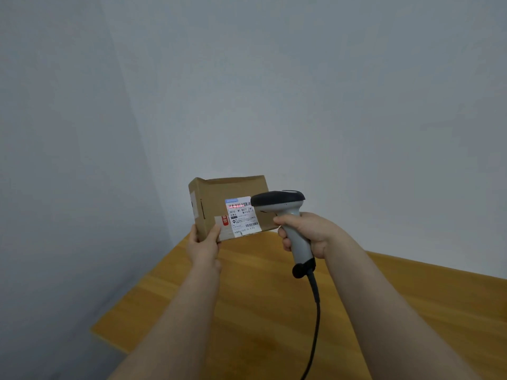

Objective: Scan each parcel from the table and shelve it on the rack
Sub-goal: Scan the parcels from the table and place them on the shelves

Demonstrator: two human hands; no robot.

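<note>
Left hand (204,243) raised, in a pinch; right hand (311,232) tightly curled

Parcel (216,193) label (241,216) reads "501E- M1 B577".

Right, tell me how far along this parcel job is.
Done: the cardboard parcel is off the wooden table, held up by the left hand at its lower corner. In hand: the right hand grips the barcode scanner, whose red scan line falls across the top barcode of the shipping label. Left: shelving this parcel; the rack is not in view, so earlier parcels cannot be counted.
</note>
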